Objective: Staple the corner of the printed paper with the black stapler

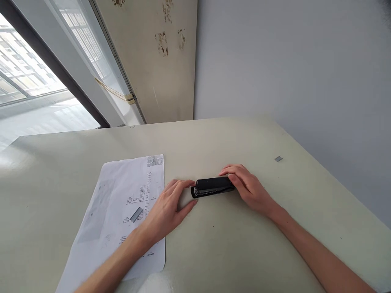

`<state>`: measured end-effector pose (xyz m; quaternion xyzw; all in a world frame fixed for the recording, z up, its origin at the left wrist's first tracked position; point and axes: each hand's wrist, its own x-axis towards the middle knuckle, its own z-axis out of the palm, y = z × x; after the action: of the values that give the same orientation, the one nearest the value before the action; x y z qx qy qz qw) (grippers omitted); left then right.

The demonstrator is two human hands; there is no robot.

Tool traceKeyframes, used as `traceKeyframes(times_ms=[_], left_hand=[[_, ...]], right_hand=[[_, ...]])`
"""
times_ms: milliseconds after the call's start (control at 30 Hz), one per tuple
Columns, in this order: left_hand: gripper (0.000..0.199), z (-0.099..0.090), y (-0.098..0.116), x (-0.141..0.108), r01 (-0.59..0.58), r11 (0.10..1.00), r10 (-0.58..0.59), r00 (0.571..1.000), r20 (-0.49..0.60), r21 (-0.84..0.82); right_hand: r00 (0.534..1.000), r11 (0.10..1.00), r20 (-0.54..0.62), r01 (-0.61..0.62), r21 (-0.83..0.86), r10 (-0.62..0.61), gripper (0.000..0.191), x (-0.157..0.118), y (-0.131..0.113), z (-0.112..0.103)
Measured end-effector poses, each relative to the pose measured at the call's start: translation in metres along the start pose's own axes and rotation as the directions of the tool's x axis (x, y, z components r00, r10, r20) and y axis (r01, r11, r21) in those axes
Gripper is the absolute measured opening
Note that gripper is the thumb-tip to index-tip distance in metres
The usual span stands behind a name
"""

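A black stapler (pixel 214 186) lies on the table in front of me, its front end to the left. My right hand (pixel 249 189) grips its rear end, the thumb against the near side and the fingers curled over behind. My left hand (pixel 168 207) is at the front end, thumb and fingers spread on either side of the tip. The left fingertips are at the stapler's edge; whether they press on it I cannot tell. Left of this hand, a strip of silver staples (pixel 136 214) rests on a printed paper sheet (pixel 122 175), partly covered by my left forearm.
A small grey piece (pixel 278 159), like a short staple strip, lies at the right of the pale table (pixel 232 252). Behind the table are a stained beige panel (pixel 152 81) and a grey wall (pixel 275 61). A window (pixel 27 65) is at the left.
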<state>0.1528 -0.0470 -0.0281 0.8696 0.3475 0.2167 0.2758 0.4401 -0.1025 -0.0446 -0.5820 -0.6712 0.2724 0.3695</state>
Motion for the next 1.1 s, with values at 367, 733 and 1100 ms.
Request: traceKeyframes(times_ms=[367, 733, 1100], left_hand=[[0.015, -0.001, 0.0, 0.0, -0.117, 0.993, 0.117, 0.993, 0.03, -0.015], [0.008, 0.0, 0.002, -0.001, -0.184, 0.981, 0.182, 0.983, 0.032, 0.062], [0.01, 0.003, -0.001, -0.002, -0.149, 0.979, 0.159, 0.985, -0.064, 0.138]], right_hand=[[0.98, 0.993, 0.162, 0.117, 0.027, -0.12, 0.022, -0.005, -0.016, 0.01], [0.977, 0.993, 0.175, 0.117, 0.029, -0.12, 0.021, -0.005, -0.017, 0.008], [0.992, 0.991, 0.072, 0.106, -0.081, -0.1, 0.022, -0.002, -0.005, -0.005]])
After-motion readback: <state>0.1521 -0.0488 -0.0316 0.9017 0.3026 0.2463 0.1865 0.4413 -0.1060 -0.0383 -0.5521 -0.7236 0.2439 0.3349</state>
